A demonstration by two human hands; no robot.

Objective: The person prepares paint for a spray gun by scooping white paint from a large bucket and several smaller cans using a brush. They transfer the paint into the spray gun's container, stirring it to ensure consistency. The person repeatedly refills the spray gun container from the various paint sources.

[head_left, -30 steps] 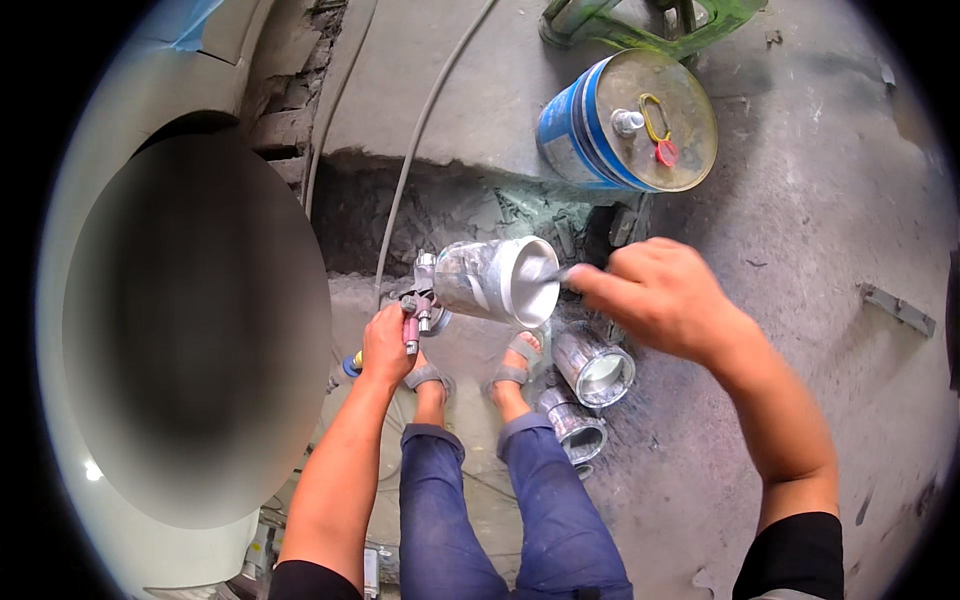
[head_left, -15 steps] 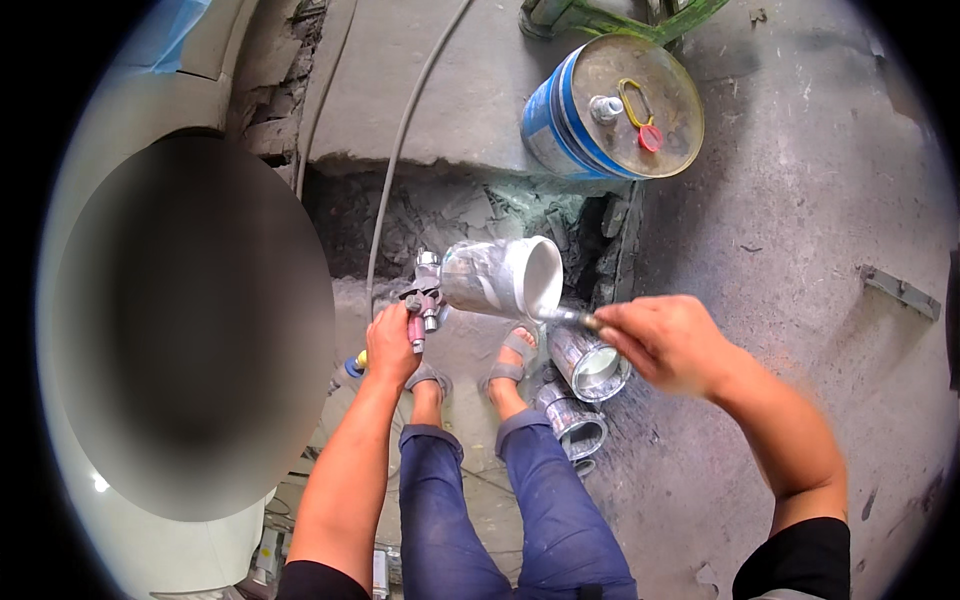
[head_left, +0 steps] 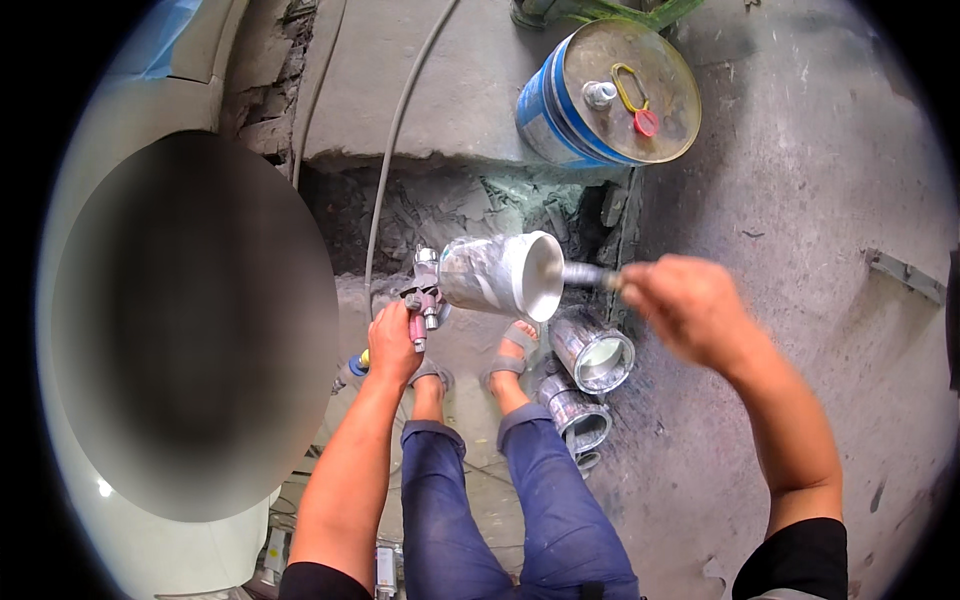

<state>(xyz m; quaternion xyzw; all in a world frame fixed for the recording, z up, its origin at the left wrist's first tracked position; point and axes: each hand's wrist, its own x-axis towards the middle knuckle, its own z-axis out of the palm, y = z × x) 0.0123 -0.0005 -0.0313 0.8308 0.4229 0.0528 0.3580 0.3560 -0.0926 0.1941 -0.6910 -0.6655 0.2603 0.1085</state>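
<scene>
My left hand is closed around the pink grip of a spray gun. The gun carries a paint-smeared white cup, lying tipped so that its open, pale-lined mouth faces right. My right hand, smeared by motion, pinches a short whitish stick-like tool. Its blurred tip is right beside the cup's rim; whether it is a brush or a stirring stick I cannot tell. Below the cup, by my right foot, stand a paint-crusted can with pale liquid inside and a second can.
A blue drum with a yellow handle and red cap stands at the far right. A broken trench crosses the floor, with a grey hose over it. Left is a pale panel, largely covered by a dark blur. A metal bar lies right.
My right hand has moved up and right, drawing the tool's tip out from the cup's mouth. The left hand with the spray gun stays nearly still.
</scene>
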